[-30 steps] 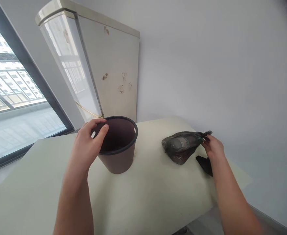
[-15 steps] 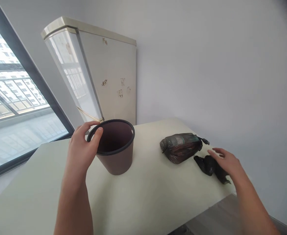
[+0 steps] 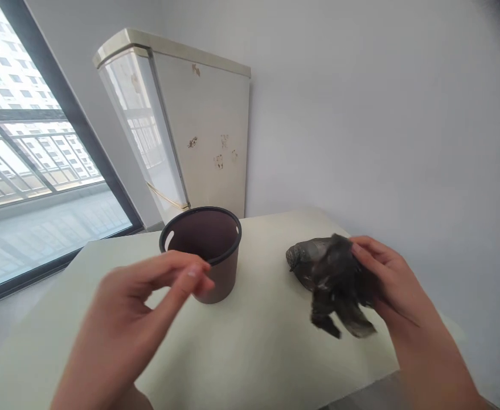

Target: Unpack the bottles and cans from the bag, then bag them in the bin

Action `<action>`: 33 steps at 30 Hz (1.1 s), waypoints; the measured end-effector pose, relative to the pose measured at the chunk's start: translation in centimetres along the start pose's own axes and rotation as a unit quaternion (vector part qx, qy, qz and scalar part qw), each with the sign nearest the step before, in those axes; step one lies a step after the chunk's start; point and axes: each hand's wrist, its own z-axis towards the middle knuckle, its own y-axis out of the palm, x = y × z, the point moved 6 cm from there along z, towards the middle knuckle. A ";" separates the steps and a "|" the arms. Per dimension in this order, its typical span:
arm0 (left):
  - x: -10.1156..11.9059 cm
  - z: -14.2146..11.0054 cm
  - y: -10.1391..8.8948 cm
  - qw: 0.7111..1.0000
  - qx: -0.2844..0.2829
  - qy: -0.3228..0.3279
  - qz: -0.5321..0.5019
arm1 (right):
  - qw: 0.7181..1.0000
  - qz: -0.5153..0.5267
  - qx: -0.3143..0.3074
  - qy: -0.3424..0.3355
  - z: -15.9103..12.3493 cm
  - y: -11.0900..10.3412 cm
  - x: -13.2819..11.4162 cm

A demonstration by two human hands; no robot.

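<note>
Right-hand grip (image 3: 390, 279) pinches a crumpled black plastic bag (image 3: 341, 273) above the pale, flat surface (image 3: 254, 353); a filled, dark translucent plastic bag (image 3: 303, 256) lies just behind. Left hand (image 3: 126, 313), thumb near fingers (contact indeterminable), is before a round, black-rimmed brown bin (image 3: 223, 279).

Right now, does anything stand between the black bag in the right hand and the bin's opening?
Perhaps the left hand, which partly hides the bin in this view, though most of the opening shows. Another dark bag lies partly behind the held black bag.
</note>
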 end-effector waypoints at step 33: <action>-2.0 2.5 -1.1 0.982 0.171 -0.012 -0.074 | 0.819 -0.139 -0.548 -0.095 0.6 18.5 -4.6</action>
